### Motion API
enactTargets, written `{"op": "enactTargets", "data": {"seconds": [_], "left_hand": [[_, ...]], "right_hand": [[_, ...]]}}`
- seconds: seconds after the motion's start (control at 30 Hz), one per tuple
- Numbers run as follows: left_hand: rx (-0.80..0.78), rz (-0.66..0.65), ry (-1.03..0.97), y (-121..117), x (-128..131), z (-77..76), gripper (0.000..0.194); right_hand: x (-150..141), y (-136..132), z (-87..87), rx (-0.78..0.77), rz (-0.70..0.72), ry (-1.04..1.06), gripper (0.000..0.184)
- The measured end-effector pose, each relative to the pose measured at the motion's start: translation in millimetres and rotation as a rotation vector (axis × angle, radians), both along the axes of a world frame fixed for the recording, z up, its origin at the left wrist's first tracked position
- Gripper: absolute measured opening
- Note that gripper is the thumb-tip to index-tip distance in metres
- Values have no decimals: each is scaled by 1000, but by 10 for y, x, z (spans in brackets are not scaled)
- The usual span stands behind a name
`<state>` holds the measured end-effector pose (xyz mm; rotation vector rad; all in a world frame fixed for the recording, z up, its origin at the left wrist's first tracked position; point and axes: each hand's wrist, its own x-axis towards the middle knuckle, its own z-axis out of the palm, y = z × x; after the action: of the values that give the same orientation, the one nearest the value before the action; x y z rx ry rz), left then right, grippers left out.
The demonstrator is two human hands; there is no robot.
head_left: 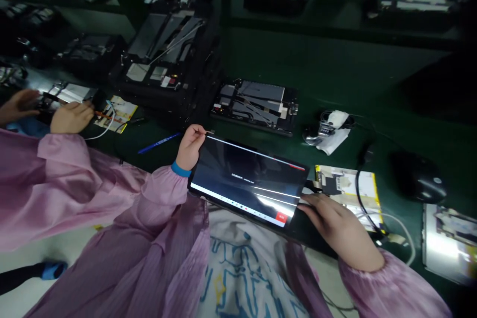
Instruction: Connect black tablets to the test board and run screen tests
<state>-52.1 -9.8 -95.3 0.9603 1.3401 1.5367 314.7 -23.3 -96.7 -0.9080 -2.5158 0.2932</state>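
Observation:
A tablet screen (246, 179), lit with a dark window, a white bar along the bottom and a red button in one corner, is tilted in front of my body. My left hand (191, 148), with a blue band at the wrist, pinches its upper left corner. At the right edge, my right hand (335, 226) grips the tablet between thumb and fingers; the fingertips are partly hidden. Just beyond the screen lies an opened tablet body (257, 104) with its inner parts showing. A blue pen (159, 143) rests left of my left hand.
Stacked black trays (160, 54) with device parts stand at the left. A co-worker's hand (72, 117) is at work far left. To the right are a scanner-like device (326, 131), a yellow-edged sheet (367, 184), a black mouse (419, 176) and a silver panel (443, 248).

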Motion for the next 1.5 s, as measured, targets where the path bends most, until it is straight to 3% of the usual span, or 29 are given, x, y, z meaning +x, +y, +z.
{"op": "enactTargets", "data": {"seconds": [0.33, 0.57, 0.7, 0.87, 1.1, 1.33, 1.5], "left_hand": [[-4, -4, 49, -14, -14, 20, 27], [11, -8, 73, 19, -11, 29, 30], [5, -3, 84, 36, -27, 51, 30], [-11, 32, 185, 77, -55, 64, 27], [-12, 125, 371, 172, -43, 119, 26], [7, 106, 377, 210, 21, 174, 32], [-19, 138, 389, 212, 31, 187, 32]], "right_hand": [[17, 63, -44, 101, 51, 25, 17], [37, 102, -41, 47, 54, 70, 19], [140, 136, -47, -54, 6, 150, 20], [157, 98, 45, -338, -256, 206, 32], [-18, 132, 173, -659, -345, 243, 25], [-131, 160, 108, -807, -391, 214, 32], [-158, 134, 89, -793, -373, 173, 33]]}}
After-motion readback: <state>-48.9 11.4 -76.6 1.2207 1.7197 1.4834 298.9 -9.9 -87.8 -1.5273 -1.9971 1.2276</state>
